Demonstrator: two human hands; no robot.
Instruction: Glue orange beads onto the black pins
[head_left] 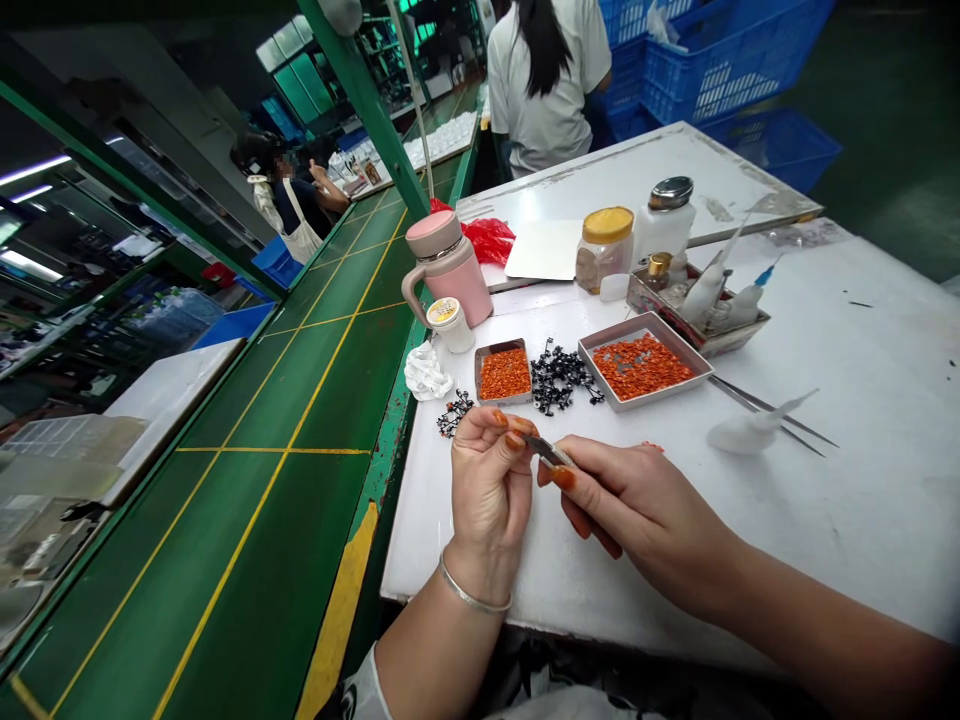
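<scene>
Small metal tool (pixel 549 451) in the right hand's (pixel 637 500) pinch, tip up-left toward curled left hand (pixel 489 495)

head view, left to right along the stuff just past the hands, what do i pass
crumpled white wad → small black pile → small tray of orange pieces → bigger black pile → larger tray of orange pieces → tweezers

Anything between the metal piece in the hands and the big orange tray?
Yes: a pile of black parts lies right beside the big tray, roughly in line from the metal piece to the tray's near corner.
</scene>
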